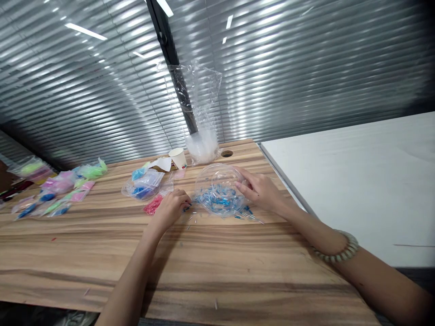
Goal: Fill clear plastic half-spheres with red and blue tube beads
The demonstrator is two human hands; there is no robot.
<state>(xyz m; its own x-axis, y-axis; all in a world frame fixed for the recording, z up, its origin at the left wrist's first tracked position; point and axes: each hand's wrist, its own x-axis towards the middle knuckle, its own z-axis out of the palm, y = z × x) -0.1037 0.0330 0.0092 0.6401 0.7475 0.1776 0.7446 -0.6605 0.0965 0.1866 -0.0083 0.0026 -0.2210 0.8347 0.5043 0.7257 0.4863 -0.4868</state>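
We see two bare hands at work over a wood-grain table, set well apart on either side of a clear plastic bowl. The right hand (260, 188) is partly closed on the right side of the bowl (217, 178), its thumb and forefinger a little spread and lying over the rim area. The left hand (175, 203) is curled, its fingertips drawn close together and lowered to the tabletop just left of the bowl. Small dark-blue bits show at those fingertips, but we cannot tell whether they are pinched or merely touched.

Through the bowl's clear wall we see a heap of small blue pieces (220, 199); more blue and clear slivers (248, 215) lie on the wood by its near right edge, below the right hand. Just beside the left hand is a patch of red pieces (152, 204), and behind that sit clear bags with blue contents (144, 188). A beaded bracelet (343, 251) circles the right forearm.

Farther back we find a white paper cup (178, 158), a bagged stack of clear containers (203, 147) and a round hole (227, 154) in the table (204, 262). Colourful packets (64, 183) lie well to the left. On the right a white tabletop (356, 181) adjoins ours, and slatted blinds (288, 68) rise behind everything.
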